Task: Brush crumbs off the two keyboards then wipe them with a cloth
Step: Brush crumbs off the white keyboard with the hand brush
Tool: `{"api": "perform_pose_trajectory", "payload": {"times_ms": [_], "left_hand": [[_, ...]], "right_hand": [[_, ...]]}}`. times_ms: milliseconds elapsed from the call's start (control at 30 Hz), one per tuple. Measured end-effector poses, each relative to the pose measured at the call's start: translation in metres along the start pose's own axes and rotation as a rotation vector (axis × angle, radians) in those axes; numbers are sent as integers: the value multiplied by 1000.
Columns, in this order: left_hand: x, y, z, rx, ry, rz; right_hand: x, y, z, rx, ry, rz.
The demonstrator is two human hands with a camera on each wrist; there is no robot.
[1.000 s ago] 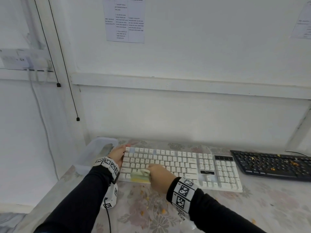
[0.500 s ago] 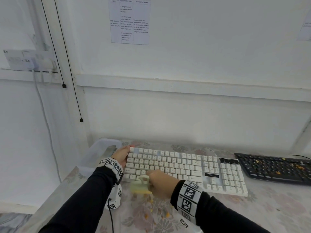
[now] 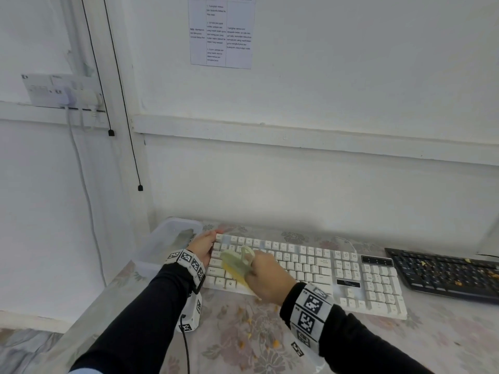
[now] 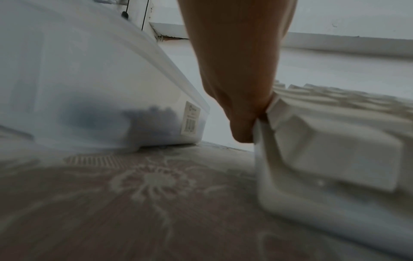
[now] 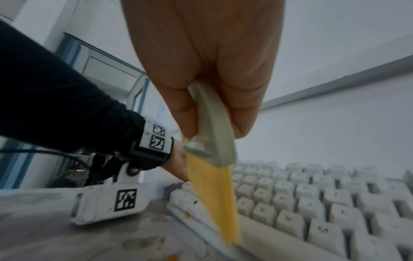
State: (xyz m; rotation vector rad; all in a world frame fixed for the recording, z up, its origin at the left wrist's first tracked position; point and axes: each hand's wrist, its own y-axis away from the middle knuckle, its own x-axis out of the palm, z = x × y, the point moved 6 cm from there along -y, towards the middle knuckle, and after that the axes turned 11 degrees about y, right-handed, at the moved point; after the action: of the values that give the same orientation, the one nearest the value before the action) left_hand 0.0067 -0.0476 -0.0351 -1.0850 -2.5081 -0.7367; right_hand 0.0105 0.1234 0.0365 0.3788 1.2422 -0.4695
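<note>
Hands: my left hand (image 3: 203, 248) braces white keyboard (image 3: 310, 268) by its left end, right hand (image 3: 266, 276) grips brush (image 5: 210, 141) | bristles on its front keys | brush light, bristles soft; I'd hold the stiff handle | black keyboard (image 3: 445, 271) crumbed, far right on surface (image 3: 243, 333).

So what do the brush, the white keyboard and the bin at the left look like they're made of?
Brush: pale greenish handle, probably hard plastic with a smooth moulded look; yellow bristles look synthetic and fine.
White keyboard: matte off-white plastic, moulded keycaps.
Bin: translucent, frosted plastic; dark contents show dimly through its wall, which carries a barcode sticker.
</note>
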Motion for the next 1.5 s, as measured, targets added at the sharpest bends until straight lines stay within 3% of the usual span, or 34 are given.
{"api": "perform_pose_trajectory", "payload": {"times_ms": [200,400,600,800,933,1033,1200,1400,1500], "left_hand": [[3,2,0,-16,-21,19],[-1,-2,0,-15,25,11],[-1,-1,1,-17,9,24],[-4,-7,0,11,27,27],[1,-4,1,14,0,85],[1,-4,1,-2,-45,71],[-1,-10,2,-6,-31,66],[-1,-9,1,22,-50,91],[0,-8,1,23,-66,111]], "right_hand": [[27,11,3,19,29,207],[1,1,5,90,-123,3],[26,8,6,135,-86,137],[2,-10,8,157,-210,-128],[32,-2,11,163,-70,88],[31,7,11,120,48,188],[10,2,17,-76,33,-140],[59,10,22,-167,254,89],[50,9,21,-142,197,13]]}}
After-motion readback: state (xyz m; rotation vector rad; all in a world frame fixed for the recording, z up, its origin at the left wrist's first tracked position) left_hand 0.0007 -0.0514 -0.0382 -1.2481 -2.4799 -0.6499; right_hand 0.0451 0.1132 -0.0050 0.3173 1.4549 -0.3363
